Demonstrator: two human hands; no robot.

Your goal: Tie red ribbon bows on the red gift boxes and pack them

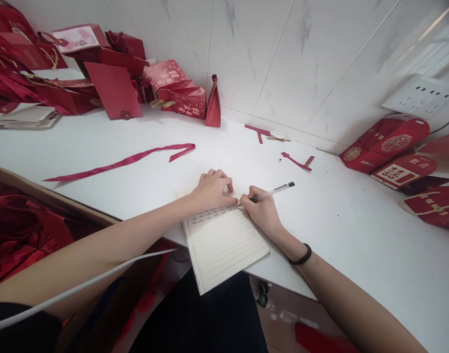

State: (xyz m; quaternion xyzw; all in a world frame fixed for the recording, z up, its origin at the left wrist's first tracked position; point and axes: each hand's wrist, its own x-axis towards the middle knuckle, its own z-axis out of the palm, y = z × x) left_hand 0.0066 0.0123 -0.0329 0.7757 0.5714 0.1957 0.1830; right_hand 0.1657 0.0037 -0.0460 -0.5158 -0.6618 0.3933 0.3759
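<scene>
As the right hand (261, 210) pinches a pen (278, 190) near the handwritten rows (209, 215), the left hand (213, 190) rests on the notebook (228, 250), fingers loosely curled, thumb apart | notebook juts past the white tabletop's (371, 245) front edge | firm left-hand pressure and a light pen grip should keep lines even

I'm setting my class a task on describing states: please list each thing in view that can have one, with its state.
Lined notebook: open, far lines written on, near lines blank.
Pen: in the right hand, tip toward the page.
Left hand: fingers bent, over the notebook's far part.
Red ribbon: loose, one end folded back.
Black wristband: worn on the right wrist.
Pale booklets: stacked.
Narrow red gift box: upright.
Power strip: use unclear.
</scene>
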